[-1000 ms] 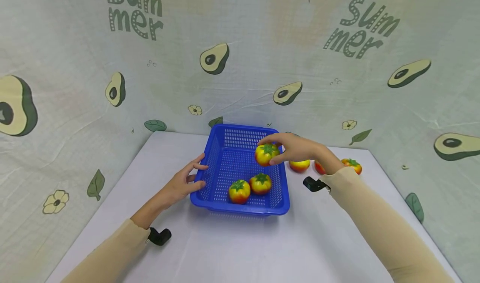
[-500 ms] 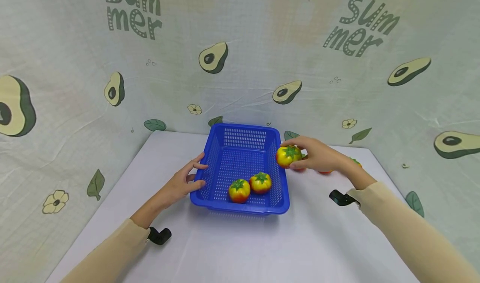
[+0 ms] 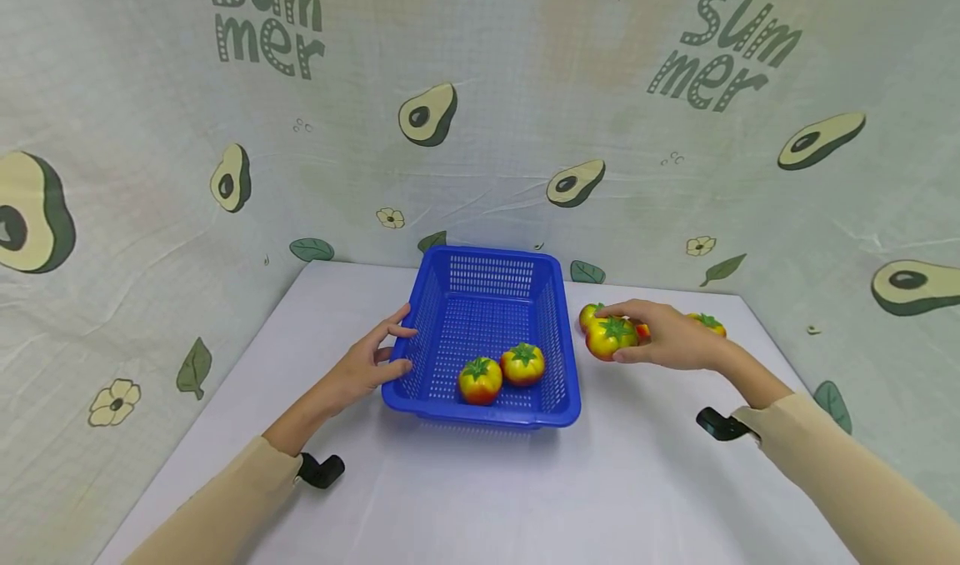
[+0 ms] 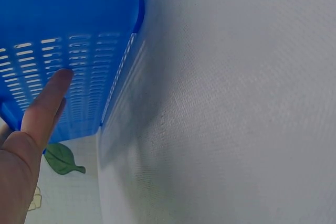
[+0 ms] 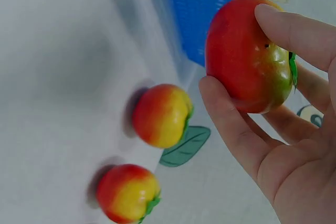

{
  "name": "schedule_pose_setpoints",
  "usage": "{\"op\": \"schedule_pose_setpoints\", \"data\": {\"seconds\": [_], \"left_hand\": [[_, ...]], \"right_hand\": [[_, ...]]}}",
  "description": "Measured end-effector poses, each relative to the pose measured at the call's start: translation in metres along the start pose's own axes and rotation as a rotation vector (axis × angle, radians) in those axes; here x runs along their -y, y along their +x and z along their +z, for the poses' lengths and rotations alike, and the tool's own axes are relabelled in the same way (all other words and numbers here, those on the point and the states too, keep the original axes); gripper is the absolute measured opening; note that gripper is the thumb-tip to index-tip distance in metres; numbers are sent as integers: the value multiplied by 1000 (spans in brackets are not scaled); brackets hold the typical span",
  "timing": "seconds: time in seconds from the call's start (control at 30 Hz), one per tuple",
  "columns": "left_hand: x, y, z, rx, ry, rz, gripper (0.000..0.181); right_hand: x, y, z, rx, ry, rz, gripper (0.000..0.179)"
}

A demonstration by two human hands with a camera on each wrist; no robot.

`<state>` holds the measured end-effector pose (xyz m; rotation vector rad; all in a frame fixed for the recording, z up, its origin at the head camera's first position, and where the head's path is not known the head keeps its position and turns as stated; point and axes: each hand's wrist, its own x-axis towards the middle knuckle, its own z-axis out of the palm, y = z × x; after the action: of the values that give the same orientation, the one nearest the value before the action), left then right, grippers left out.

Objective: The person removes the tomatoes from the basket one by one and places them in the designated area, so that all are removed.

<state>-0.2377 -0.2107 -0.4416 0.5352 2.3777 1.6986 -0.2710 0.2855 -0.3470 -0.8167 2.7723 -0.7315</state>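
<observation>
Right hand point(image 3: 663, 336) rightward; fingers point(image 5: 226, 106) round fruit point(image 5: 236, 51)

Pale printed backdrop point(image 3: 498, 40), upright behind white tabletop point(image 3: 480, 490), latter spreading toward 6 o'clock in head view. Grey-green "summer" lettering point(image 3: 279, 44) between 10 and 11 o'clock, slanted second lettering point(image 3: 716, 77) between 1 and 2. Large avocado print point(image 3: 33, 212) at 9, cut by frame edge; sideways avocado print point(image 3: 918, 287) at 3. Flower print point(image 3: 115, 402) near 8, beside leaf print point(image 3: 195, 367).
</observation>
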Motion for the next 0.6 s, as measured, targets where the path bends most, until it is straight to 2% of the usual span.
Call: {"op": "schedule_pose_setpoints", "data": {"seconds": [0.27, 0.6], "left_hand": [[0, -1, 0, -7, 16, 0, 47], [0, -1, 1, -13, 26, -3, 48]], "right_hand": [[-21, -8, 10, 37, -1, 35, 61], [-38, -14, 21, 57, 54, 13, 58]]}}
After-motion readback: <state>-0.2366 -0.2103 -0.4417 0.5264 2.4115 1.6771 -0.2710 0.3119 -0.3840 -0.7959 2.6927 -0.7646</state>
